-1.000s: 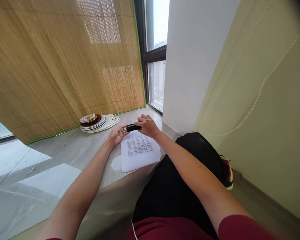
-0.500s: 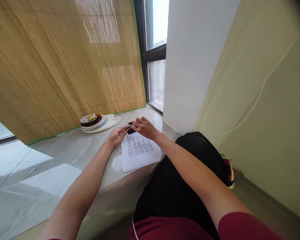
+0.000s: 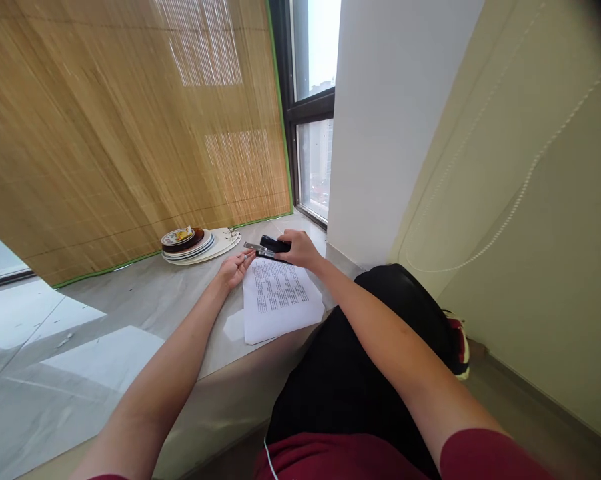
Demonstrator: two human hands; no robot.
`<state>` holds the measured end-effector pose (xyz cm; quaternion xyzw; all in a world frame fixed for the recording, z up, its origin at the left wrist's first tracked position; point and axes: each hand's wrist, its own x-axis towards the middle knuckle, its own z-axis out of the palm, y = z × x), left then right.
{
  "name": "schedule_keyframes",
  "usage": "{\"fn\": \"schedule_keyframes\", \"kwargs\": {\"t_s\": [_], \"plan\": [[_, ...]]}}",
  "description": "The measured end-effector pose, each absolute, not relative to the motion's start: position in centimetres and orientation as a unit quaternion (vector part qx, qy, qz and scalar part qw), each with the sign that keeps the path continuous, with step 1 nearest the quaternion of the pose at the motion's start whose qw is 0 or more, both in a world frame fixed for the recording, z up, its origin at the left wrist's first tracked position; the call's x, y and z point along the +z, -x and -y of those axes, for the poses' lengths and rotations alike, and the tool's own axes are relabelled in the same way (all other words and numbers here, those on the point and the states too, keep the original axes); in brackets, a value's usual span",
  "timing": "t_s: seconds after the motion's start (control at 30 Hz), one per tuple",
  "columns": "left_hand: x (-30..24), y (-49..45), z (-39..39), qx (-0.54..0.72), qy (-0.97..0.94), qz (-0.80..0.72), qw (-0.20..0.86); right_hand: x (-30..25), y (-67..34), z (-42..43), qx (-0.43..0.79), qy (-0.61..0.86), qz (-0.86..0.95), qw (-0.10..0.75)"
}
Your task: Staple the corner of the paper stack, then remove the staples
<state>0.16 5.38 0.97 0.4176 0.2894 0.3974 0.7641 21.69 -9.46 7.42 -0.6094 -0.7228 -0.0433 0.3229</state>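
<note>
A black stapler [image 3: 275,244] is in my right hand [image 3: 303,249], whose fingers wrap round its back end. Its top arm is raised away from the base, and the silvery metal magazine shows between them, pointing left. My left hand [image 3: 235,269] is palm up just below the magazine's tip, thumb and fingers pinched together. A tiny pale, shiny spot shows at those fingers, too small to name. Beneath the stapler lie printed paper sheets [image 3: 283,307] on the grey marble ledge [image 3: 195,283], close to its front edge.
A stack of plates [image 3: 187,247] stands on the ledge behind my left hand. A bamboo blind [image 3: 130,133] hangs at the back, with a window [image 3: 314,160] beside it. To the right are a white wall [image 3: 380,120] and a bead chain [image 3: 520,193]. My black-clothed leg [image 3: 345,367] is against the ledge.
My right hand has shifted slightly right and turned, so more of the stapler shows, its arm and magazine now visibly spread. My left hand has stayed nearly in place.
</note>
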Motion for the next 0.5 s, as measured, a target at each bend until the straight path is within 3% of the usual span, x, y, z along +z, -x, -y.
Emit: {"fn": "schedule_keyframes", "kwargs": {"t_s": [0.1, 0.27, 0.5], "plan": [[0.9, 0.0, -5.5, 0.433, -0.458, -0.295, 0.718, 7.0, -21.9, 9.4, 0.057, 0.591, 0.765, 0.25], [0.9, 0.2, -5.0, 0.441, -0.524, -0.293, 0.667, 6.0, -21.2, 9.2, 0.077, 0.565, 0.803, 0.172], [0.9, 0.0, -4.1, 0.456, -0.604, -0.25, 0.603, 6.1, -20.7, 8.0, 0.047, 0.446, 0.806, 0.386]]}}
